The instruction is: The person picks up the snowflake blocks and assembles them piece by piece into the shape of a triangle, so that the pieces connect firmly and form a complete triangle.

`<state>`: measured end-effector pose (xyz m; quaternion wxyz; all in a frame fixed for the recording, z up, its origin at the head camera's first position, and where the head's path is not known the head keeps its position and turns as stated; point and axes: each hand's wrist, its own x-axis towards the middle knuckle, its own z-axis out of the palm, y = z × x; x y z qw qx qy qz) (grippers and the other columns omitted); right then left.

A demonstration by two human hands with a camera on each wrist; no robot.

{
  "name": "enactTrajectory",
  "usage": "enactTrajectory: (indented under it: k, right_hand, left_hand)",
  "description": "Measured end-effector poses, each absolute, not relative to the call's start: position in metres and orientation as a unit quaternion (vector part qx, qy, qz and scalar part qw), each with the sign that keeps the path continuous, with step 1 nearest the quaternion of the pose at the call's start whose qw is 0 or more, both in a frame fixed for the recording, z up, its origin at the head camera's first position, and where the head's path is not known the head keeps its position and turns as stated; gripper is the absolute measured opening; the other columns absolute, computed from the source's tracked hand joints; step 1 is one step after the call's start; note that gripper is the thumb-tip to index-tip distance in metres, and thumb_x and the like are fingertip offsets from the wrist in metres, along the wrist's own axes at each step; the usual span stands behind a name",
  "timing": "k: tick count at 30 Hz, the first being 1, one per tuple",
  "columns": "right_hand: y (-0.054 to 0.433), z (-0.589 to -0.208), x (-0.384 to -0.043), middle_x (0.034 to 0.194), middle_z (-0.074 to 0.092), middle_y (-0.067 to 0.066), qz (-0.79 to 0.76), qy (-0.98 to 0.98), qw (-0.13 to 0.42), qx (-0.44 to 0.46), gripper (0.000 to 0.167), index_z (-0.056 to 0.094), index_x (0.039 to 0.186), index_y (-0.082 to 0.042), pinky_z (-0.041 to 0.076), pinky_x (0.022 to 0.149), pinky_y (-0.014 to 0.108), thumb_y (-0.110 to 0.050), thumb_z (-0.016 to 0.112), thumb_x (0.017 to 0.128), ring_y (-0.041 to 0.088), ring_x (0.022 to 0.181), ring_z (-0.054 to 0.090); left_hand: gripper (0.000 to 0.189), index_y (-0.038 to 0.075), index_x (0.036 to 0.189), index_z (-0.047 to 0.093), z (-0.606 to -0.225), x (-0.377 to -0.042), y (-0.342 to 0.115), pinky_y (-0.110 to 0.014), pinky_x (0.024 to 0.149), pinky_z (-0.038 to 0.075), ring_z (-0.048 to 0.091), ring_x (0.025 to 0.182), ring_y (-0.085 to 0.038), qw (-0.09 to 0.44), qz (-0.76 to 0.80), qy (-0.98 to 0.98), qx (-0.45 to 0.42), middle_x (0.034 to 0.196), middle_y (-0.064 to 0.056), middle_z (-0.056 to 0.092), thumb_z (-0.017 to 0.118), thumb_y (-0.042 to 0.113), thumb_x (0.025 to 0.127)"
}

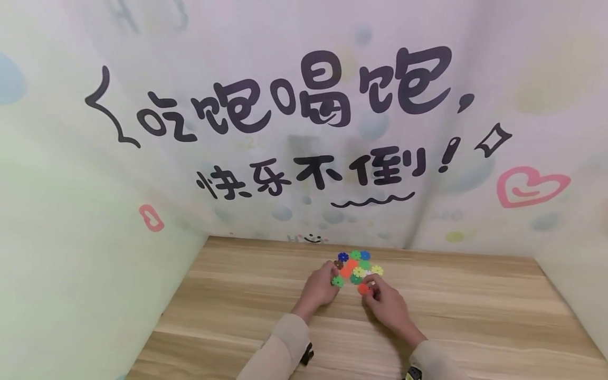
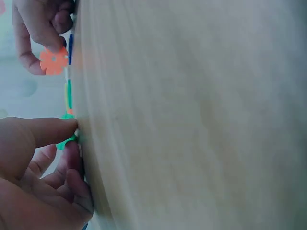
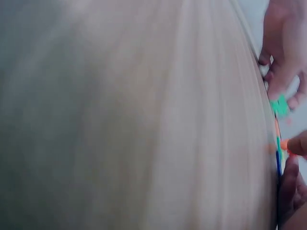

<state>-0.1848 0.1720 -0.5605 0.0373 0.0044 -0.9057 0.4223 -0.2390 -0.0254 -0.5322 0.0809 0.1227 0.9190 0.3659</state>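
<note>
Between the thumb and fingers of my left hand [image 1: 319,287] is a green notched plastic disc [image 1: 338,282], a snowflake-type building piece. My right hand [image 1: 390,307] pinches an orange snowflake disc [image 1: 363,288] by its edge. In the left wrist view the orange disc [image 2: 53,61] stands upright, and fingers partly cover the green disc [image 2: 66,143]. The right wrist view has the green disc [image 3: 280,105] at the left fingertips. Just beyond both hands lies a cluster of snowflake discs [image 1: 350,268] in orange, yellow, green, blue and brown; some overlap, and the hands hide part of it.
The wood-grain tabletop [image 1: 228,295] extends on both sides of the hands. A printed fabric wall [image 1: 266,221] with dark lettering rises at its back edge, and side panels [image 1: 95,253] close in left and right. Both sleeves [image 1: 280,348] rest low over the table.
</note>
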Motion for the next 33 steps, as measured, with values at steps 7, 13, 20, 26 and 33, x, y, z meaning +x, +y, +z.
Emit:
enactTrajectory:
  k: [7,13,20,26,33]
  right_hand:
    - [0.177,-0.565,-0.185,0.083,0.057,0.002,0.472,-0.881,0.005,-0.033,0.029,0.061,0.119,-0.019,0.043,0.06,0.031,-0.007,0.066,0.094,0.018,0.072,0.052]
    - [0.178,-0.564,-0.184,0.084,0.058,0.003,0.488,-0.872,0.003,-0.025,0.027,0.062,0.12,-0.016,0.045,0.059,0.029,-0.007,0.065,0.095,0.019,0.072,0.052]
    - [0.185,-0.563,-0.188,0.088,0.058,0.005,0.493,-0.87,0.001,-0.018,0.027,0.06,0.124,-0.016,0.046,0.059,0.027,-0.011,0.064,0.098,0.02,0.075,0.053]
    - [0.187,-0.565,-0.189,0.09,0.059,0.005,0.501,-0.865,-0.003,-0.027,0.028,0.06,0.125,-0.014,0.046,0.059,0.027,-0.014,0.065,0.098,0.021,0.076,0.053]
    - [0.183,-0.566,-0.189,0.089,0.059,0.005,0.506,-0.862,-0.004,-0.03,0.027,0.061,0.123,-0.013,0.046,0.058,0.026,-0.016,0.068,0.097,0.02,0.075,0.053]
  left_hand:
    - [0.031,0.015,0.105,0.056,-0.537,-0.239,-0.028,-0.03,0.059,0.044,0.05,0.071,-0.016,0.1,0.361,0.918,0.129,0.083,0.002,0.055,0.075,0.002,0.084]
    - [0.031,0.018,0.106,0.055,-0.54,-0.24,-0.03,-0.031,0.063,0.047,0.053,0.074,-0.015,0.103,0.352,0.922,0.126,0.087,0.002,0.059,0.075,0.004,0.086]
    - [0.03,0.021,0.104,0.054,-0.537,-0.244,-0.024,-0.03,0.063,0.047,0.054,0.074,-0.014,0.099,0.355,0.922,0.119,0.09,0.004,0.061,0.074,0.006,0.087]
    - [0.03,0.018,0.105,0.054,-0.533,-0.243,-0.023,-0.028,0.058,0.043,0.05,0.068,-0.014,0.091,0.356,0.922,0.125,0.082,0.004,0.057,0.074,0.005,0.087]
    - [0.031,0.019,0.106,0.055,-0.535,-0.242,-0.026,-0.027,0.056,0.043,0.05,0.067,-0.014,0.092,0.359,0.921,0.118,0.08,0.005,0.056,0.076,0.007,0.087]
